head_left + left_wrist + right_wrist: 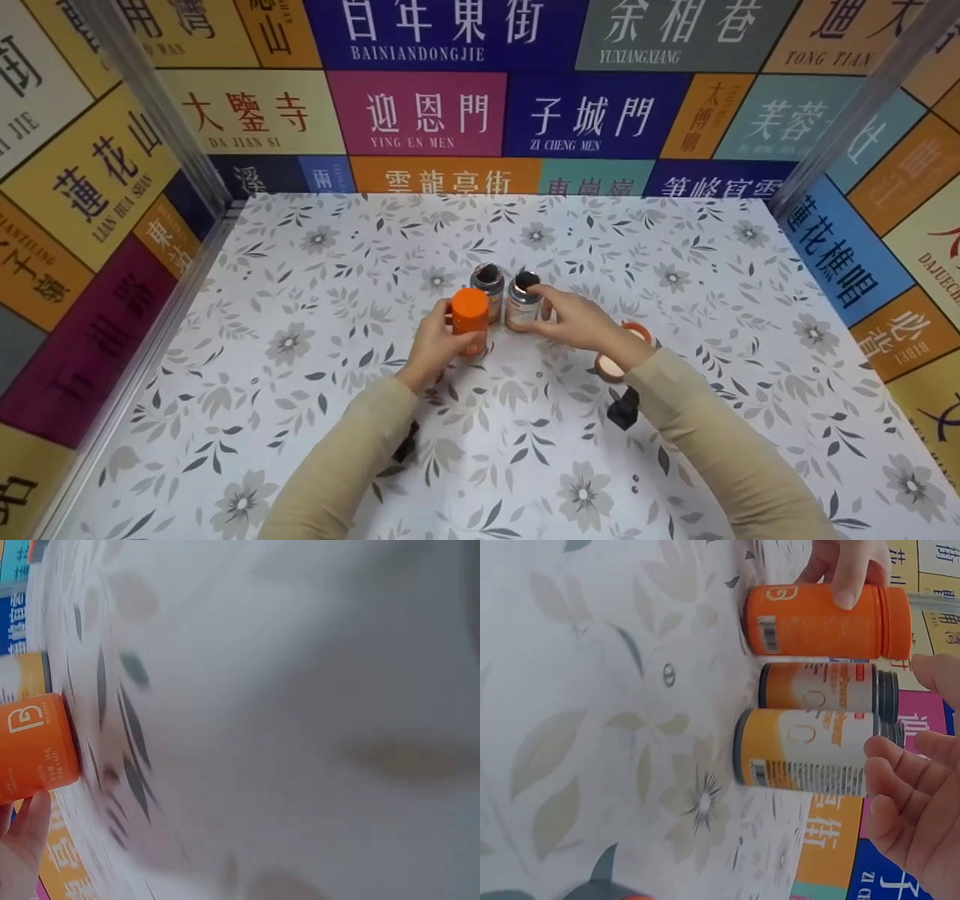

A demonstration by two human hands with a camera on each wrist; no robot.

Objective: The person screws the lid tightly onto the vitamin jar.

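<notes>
I watch the left hand [433, 346] grip an upright, bright orange plastic bottle [470, 322] by its side, fingers curled round the body on one side and the thumb on the other. A ridged cap of the same orange closes it, so I can't tell what is inside; white lettering and a barcode show low on its wall. Its base is close to the bench [360, 262], though I can't tell whether it touches.

Just beyond the bottle, two dark grey cylindrical jars with white-to-orange labels stand upright side by side on the bench. Both have open mouths. The left jar [493, 291], partly hidden by the bottle, has a ragged, shiny rim and a dark interior; the right jar [523, 309] is dark inside too, and I can't make out any contents in either.

The right hand [577, 319] is at the mouth of the right jar, its fingers bent and spread apart; I can't tell whether the tips touch the rim.

Near the right wrist lie two round, orange-rimmed pieces: the nearer piece [610, 367] shows a pale face, while the farther piece [637, 331] is partly covered by the arm. Grey flowers and leaves pattern the white bench covering.
</notes>
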